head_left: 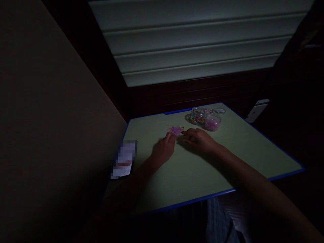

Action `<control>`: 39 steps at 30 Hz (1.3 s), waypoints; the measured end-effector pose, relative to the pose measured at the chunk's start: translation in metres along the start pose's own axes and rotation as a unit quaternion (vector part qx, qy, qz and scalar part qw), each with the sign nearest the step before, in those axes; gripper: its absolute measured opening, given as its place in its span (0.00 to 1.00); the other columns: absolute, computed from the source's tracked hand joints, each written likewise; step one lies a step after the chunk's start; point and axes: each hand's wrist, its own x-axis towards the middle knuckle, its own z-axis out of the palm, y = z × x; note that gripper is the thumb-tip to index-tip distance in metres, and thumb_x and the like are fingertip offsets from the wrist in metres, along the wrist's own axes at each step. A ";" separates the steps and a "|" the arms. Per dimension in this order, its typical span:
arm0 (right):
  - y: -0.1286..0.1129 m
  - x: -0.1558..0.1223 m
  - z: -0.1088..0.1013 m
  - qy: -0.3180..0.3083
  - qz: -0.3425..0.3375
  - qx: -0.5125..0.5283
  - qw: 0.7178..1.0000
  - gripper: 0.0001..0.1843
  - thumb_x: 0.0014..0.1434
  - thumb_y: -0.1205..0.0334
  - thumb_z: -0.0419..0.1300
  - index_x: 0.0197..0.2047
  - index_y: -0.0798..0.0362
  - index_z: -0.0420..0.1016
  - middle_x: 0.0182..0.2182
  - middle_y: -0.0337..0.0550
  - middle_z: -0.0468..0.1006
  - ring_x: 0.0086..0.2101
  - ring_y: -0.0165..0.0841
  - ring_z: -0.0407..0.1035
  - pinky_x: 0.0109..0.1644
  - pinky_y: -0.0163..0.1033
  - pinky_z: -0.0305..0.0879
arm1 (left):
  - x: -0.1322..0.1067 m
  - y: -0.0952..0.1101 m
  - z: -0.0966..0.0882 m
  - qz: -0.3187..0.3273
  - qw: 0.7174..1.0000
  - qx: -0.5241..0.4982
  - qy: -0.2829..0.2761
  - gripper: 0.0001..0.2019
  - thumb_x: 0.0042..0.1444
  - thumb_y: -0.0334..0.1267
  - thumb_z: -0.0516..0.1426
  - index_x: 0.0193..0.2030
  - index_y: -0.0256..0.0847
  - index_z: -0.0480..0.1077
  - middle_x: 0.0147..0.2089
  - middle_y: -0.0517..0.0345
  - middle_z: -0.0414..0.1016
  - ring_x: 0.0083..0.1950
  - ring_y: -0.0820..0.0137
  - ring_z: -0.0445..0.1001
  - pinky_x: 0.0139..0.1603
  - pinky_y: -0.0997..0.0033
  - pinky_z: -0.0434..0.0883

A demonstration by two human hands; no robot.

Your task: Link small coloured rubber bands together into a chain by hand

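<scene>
On the desk: pink piece between your hands

Pink piece: lying flat on the desk, just ahead of your fingers. It looks like woven bands, but the detail is too small to tell.

Left hand: you are reaching forward, fingers drawn narrow, tips at the piece's near edge.

Right hand: you are stretching in from the right, fingers narrow and low over the desk, tips just beside the piece. You cannot tell from this view whether either hand is gripping it.

Clear tub: standing near the far edge, holding mixed-colour rubber bands.

Clear jar: standing just beside the tub, holding pink bands.

Round lid: lying behind the jar.

White card: lying by the left edge, blurred out.

White device: sitting off the desk, right of the far corner.

Striped trousers: showing below the desk's blue trim.

Window blind: hanging behind everything.
</scene>
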 end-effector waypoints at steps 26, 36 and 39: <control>0.017 -0.003 -0.027 0.050 0.098 -0.251 0.962 0.13 0.61 0.64 0.49 0.38 0.56 0.75 0.36 0.49 0.77 0.36 0.35 0.69 0.39 0.37 0.53 | -0.001 -0.003 -0.002 0.025 0.999 0.030 -0.021 0.15 0.65 0.36 0.40 0.50 0.43 0.64 0.51 0.53 0.67 0.44 0.70 0.72 0.42 0.71 0.69; 0.045 -0.016 -0.054 0.086 0.269 -0.374 0.883 0.15 0.60 0.65 0.47 0.41 0.58 0.75 0.35 0.53 0.76 0.35 0.39 0.68 0.35 0.41 0.48 | 0.005 -0.014 0.001 -0.075 0.996 -0.016 0.038 0.13 0.64 0.38 0.43 0.43 0.43 0.67 0.45 0.56 0.69 0.44 0.71 0.70 0.46 0.73 0.66; 0.042 -0.016 -0.054 0.093 0.261 -0.374 0.885 0.16 0.60 0.65 0.47 0.42 0.58 0.75 0.36 0.54 0.76 0.35 0.39 0.68 0.35 0.41 0.49 | 0.006 -0.022 0.002 -0.089 0.995 -0.020 0.048 0.12 0.64 0.37 0.44 0.42 0.42 0.68 0.44 0.56 0.69 0.43 0.71 0.70 0.45 0.73 0.66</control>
